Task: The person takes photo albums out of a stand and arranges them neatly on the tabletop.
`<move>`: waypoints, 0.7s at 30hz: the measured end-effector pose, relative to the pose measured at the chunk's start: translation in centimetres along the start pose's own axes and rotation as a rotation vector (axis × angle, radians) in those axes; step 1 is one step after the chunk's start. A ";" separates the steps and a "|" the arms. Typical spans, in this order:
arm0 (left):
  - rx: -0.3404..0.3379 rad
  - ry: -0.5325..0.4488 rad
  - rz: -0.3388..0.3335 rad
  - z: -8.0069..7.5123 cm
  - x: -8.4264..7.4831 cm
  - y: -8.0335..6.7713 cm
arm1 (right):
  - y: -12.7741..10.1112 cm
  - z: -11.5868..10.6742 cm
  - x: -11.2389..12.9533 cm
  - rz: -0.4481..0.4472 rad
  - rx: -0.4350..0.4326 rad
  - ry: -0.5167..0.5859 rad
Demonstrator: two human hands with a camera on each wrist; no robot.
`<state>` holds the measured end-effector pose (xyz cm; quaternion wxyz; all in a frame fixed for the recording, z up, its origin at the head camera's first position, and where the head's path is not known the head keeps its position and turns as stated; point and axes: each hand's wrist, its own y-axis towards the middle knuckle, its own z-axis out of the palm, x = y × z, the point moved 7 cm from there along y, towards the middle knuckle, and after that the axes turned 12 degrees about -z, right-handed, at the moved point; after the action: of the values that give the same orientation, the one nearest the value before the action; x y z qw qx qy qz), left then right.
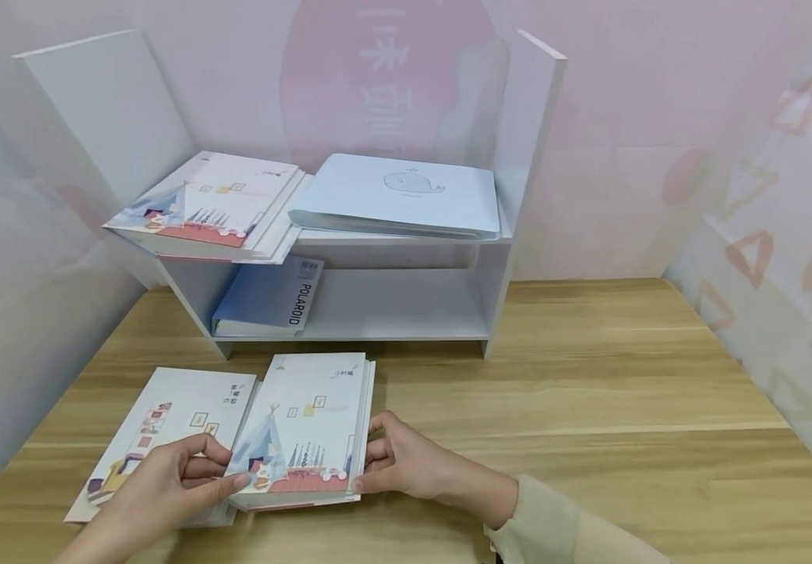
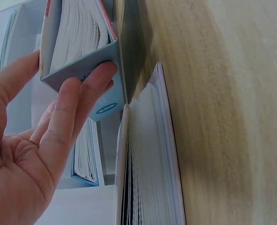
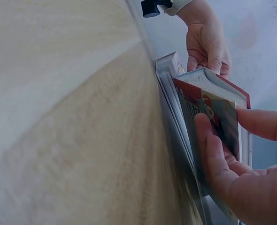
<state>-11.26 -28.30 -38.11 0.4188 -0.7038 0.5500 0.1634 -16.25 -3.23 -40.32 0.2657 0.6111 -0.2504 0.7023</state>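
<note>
Both hands hold a thick white photo album (image 1: 310, 439) with a blue tent drawing on its cover. My left hand (image 1: 159, 486) pinches its lower left edge, the thumb on the cover and fingers below. On the opposite side, my right hand (image 1: 409, 462) grips the right edge between thumb and fingers. The left wrist view shows this album (image 2: 80, 40) apart from the table, its spine against the fingertips. Just left of it, a second white album (image 1: 187, 392) with a yellow and purple drawing lies on the table, partly behind my left hand.
A white two-tier shelf (image 1: 406, 301) stands behind. On its upper tier lie a stack of tent-cover albums (image 1: 215, 196) and a light blue whale album (image 1: 391, 204). A blue POLAROID album (image 1: 265, 294) lies on the lower tier's left. Wooden tabletop (image 1: 624, 376) extends rightward.
</note>
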 end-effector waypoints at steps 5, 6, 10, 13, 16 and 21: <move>0.011 -0.012 0.011 0.0 0.2 0.0 | 0.1 0.3 0.2 -0.014 0.024 -0.005; 0.014 -0.015 0.018 0.0 0.2 0.0 | 0.1 0.3 0.2 -0.016 0.029 -0.008; 0.025 -0.014 0.022 0.0 0.2 -0.1 | 0.0 0.4 0.1 -0.018 0.037 -0.010; 0.036 -0.011 0.011 0.0 0.3 -0.2 | 0.1 0.4 0.0 -0.019 0.047 -0.014; 0.045 0.000 0.004 0.0 0.4 -0.2 | 0.2 0.5 -0.2 -0.019 0.054 -0.019; 0.075 0.001 0.035 0.1 0.6 -0.3 | 0.3 0.7 -0.4 -0.016 0.045 -0.032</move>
<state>-10.80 -28.61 -38.45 0.4418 -0.6778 0.5684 0.1496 -15.89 -3.91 -40.63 0.2536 0.6300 -0.2338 0.6958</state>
